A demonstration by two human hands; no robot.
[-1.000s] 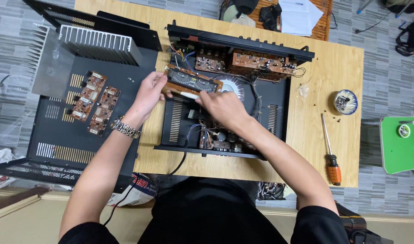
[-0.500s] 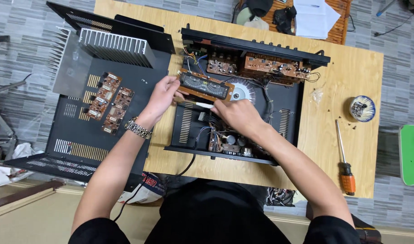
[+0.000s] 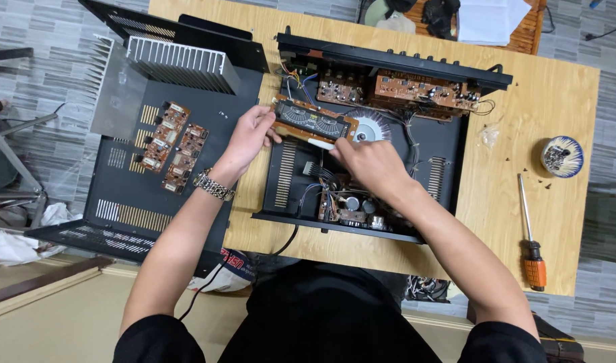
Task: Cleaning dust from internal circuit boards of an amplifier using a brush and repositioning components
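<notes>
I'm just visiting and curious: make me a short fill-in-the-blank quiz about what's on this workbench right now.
1. The left hand grips one end of a long brown circuit board over the open black ____.
2. The wrist beside that hand wears a metal ____.
3. The screwdriver on the wooden table has an ____ handle.
4. The small round bowl lies beyond the screwdriver's ____.

Missing words: chassis; watch; orange; tip
</notes>
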